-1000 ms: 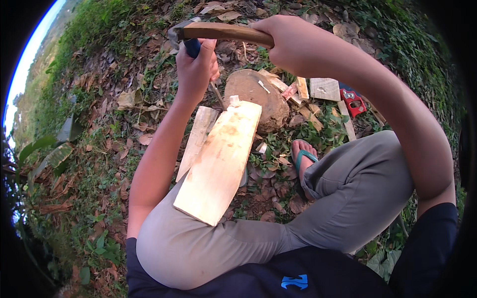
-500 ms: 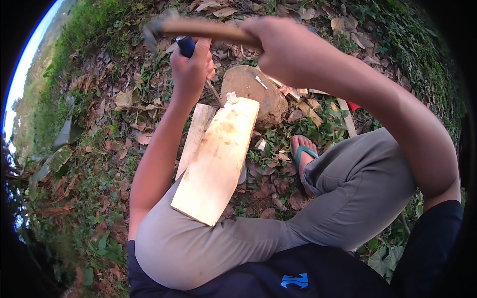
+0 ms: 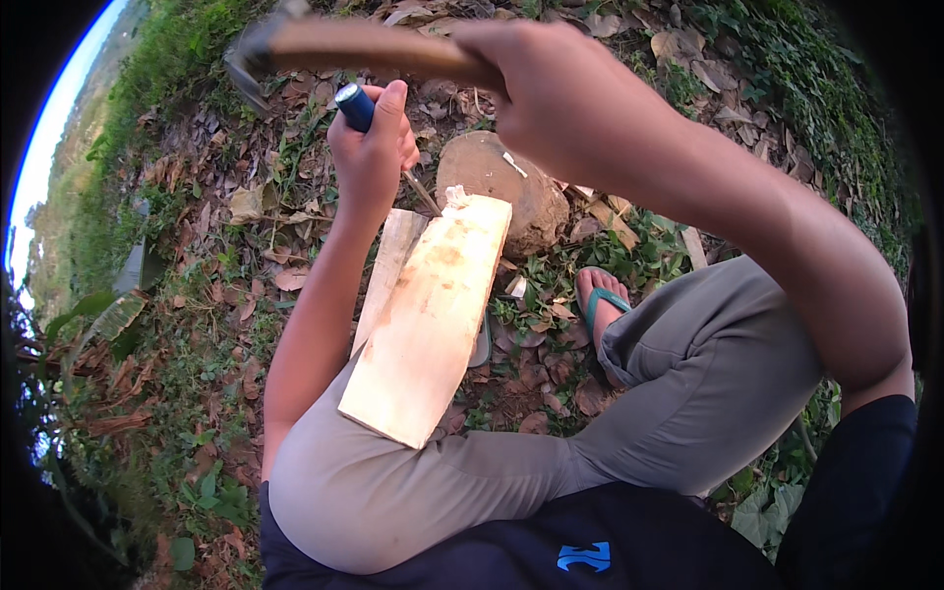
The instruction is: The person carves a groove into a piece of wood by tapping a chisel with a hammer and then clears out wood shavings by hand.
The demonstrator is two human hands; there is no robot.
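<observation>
Blue-handled chisel (image 3: 366, 116) in left hand (image 3: 372, 157), hammer (image 3: 344, 49) in right hand (image 3: 560, 93), plank (image 3: 433, 315)

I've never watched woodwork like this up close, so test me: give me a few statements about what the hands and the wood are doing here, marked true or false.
1. The left hand grips a blue-handled chisel. True.
2. The right hand holds a saw. False: it holds a wooden-handled hammer, raised above the chisel.
3. The pale board rests on the person's thigh. True; its far end lies by a stump.
4. The work happens on a workbench indoors. False: it is outdoors on leafy ground.
5. The visible foot is in a boot. False: a sandal.
</observation>
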